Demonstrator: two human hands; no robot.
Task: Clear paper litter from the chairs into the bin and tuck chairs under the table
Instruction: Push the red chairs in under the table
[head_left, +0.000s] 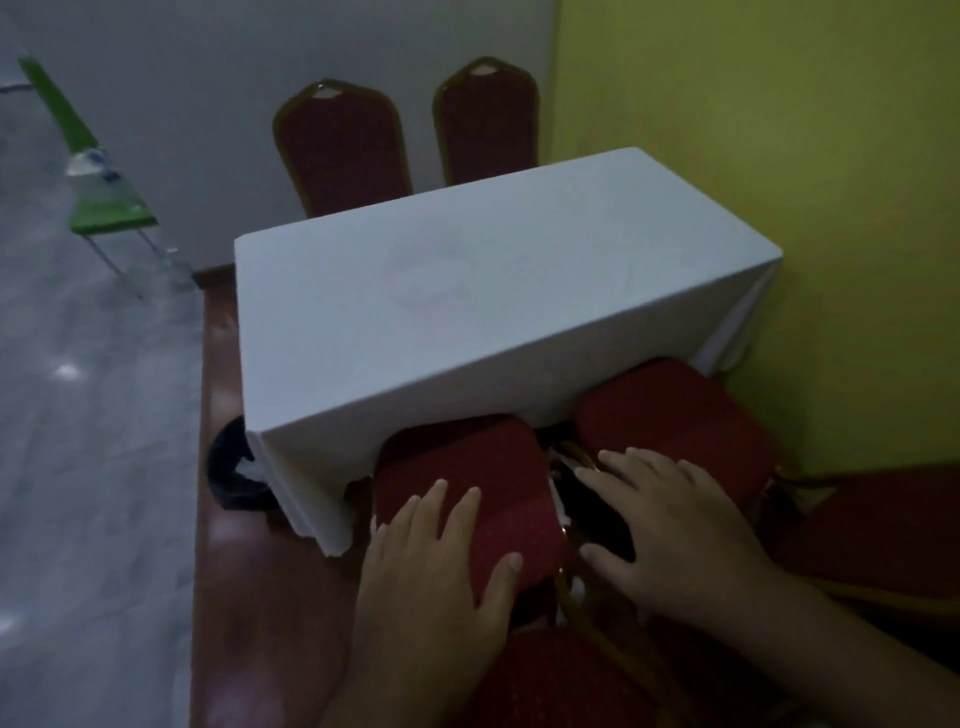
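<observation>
A table under a white cloth (467, 291) fills the middle. Two red chairs stand at its near side with their seats partly under the cloth: the left seat (467, 462) and the right seat (680, 410). My left hand (431, 577) lies flat on the left seat, fingers spread, thumb at the seat's right edge. My right hand (670, 525) hovers over the dark gap between the two seats, fingers apart, holding nothing. Small white paper scraps (560, 506) show in that gap. A dark bin (228, 467) with white paper in it stands by the table's near-left corner.
Two more red chairs (343, 145) (488, 124) stand tucked in at the far side against a grey wall. A yellow wall (779, 130) runs along the right. A green chair (98, 192) stands on the grey floor at the left. Red chair backs (883, 535) crowd the bottom right.
</observation>
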